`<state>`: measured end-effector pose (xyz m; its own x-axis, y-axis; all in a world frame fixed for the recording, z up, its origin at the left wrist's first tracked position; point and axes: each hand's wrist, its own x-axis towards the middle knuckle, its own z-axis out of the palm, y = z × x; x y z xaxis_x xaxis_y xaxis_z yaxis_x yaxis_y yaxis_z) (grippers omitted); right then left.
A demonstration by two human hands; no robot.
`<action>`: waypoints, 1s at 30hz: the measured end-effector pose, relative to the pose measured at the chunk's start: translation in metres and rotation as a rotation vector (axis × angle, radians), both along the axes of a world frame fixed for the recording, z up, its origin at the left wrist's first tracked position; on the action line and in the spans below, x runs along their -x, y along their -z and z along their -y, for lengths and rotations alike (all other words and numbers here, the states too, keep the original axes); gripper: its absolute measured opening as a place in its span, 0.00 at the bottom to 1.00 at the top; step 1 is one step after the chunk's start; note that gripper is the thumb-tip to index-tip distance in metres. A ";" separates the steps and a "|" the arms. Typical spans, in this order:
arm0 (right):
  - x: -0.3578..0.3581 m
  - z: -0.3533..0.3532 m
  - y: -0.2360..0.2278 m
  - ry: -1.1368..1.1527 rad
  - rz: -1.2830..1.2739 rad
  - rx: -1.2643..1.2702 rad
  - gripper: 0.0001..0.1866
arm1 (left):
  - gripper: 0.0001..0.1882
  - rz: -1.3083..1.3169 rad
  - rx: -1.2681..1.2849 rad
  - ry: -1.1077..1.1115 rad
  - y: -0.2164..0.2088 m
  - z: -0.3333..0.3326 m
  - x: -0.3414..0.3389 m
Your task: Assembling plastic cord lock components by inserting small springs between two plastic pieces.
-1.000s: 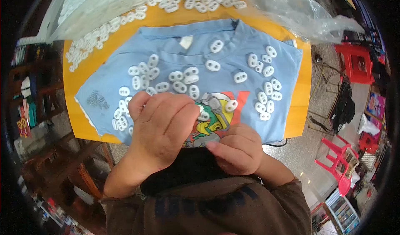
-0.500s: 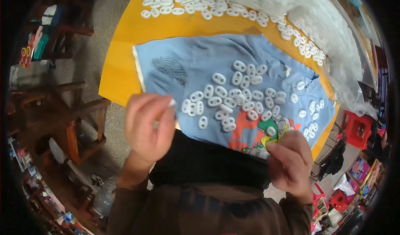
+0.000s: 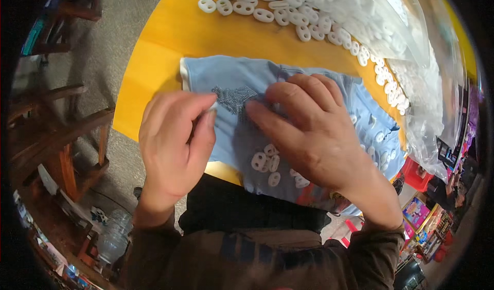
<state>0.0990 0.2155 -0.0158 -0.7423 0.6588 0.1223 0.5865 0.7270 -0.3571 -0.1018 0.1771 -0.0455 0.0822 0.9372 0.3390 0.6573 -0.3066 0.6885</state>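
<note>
My left hand (image 3: 177, 141) pinches a small white plastic piece (image 3: 214, 106) between thumb and forefinger; most of it is hidden. My right hand (image 3: 314, 130) reaches across a blue T-shirt (image 3: 226, 151), its fingers curled down at a heap of small dark grey metal parts (image 3: 234, 98), perhaps little springs. What its fingertips hold, if anything, is hidden. Beside my right wrist, several white oval two-holed plastic pieces (image 3: 259, 161) lie on the shirt, partly covered by the hand. More white pieces (image 3: 380, 137) rest on the shirt's right part.
The shirt lies on a yellow tabletop (image 3: 159, 43). Along its far side white oval pieces (image 3: 263, 15) spill from a clear plastic bag (image 3: 427, 110). Wooden benches (image 3: 64, 161) and a large clear bottle (image 3: 114, 236) stand left; a red stool (image 3: 414, 174) stands right.
My right hand has moved left and away from me, from the shirt's near right to the grey heap. My left hand keeps its pinch on the white piece. The view has shifted closer.
</note>
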 end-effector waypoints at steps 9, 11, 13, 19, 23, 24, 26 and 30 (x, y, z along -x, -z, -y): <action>-0.023 -0.007 0.005 0.051 -0.159 -0.020 0.16 | 0.13 -0.046 0.000 0.025 0.001 -0.002 -0.003; -0.023 -0.007 0.003 0.053 -0.190 0.038 0.15 | 0.13 -0.055 -0.002 0.013 0.000 -0.001 -0.002; -0.020 -0.006 0.003 0.081 -0.244 0.078 0.13 | 0.13 -0.064 -0.031 0.006 0.002 -0.001 -0.003; -0.004 -0.015 0.008 0.086 -0.161 -0.045 0.08 | 0.14 -0.145 -0.084 -0.021 -0.001 0.001 0.000; 0.000 -0.021 0.005 0.046 -0.045 -0.063 0.10 | 0.11 -0.155 -0.035 -0.025 0.007 0.000 0.002; -0.004 -0.017 0.000 0.037 -0.019 -0.075 0.11 | 0.11 -0.158 -0.051 -0.028 0.006 0.003 -0.004; -0.002 -0.017 -0.005 -0.012 -0.003 -0.137 0.11 | 0.11 -0.097 -0.054 -0.044 0.007 0.002 -0.007; 0.003 -0.020 -0.008 -0.090 0.093 -0.200 0.11 | 0.10 -0.093 -0.090 -0.086 0.005 0.002 -0.006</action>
<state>0.0964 0.2358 -0.0074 -0.8108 0.5593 0.1726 0.5400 0.8285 -0.1481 -0.0963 0.1751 -0.0510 0.0374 0.9083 0.4167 0.7435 -0.3039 0.5957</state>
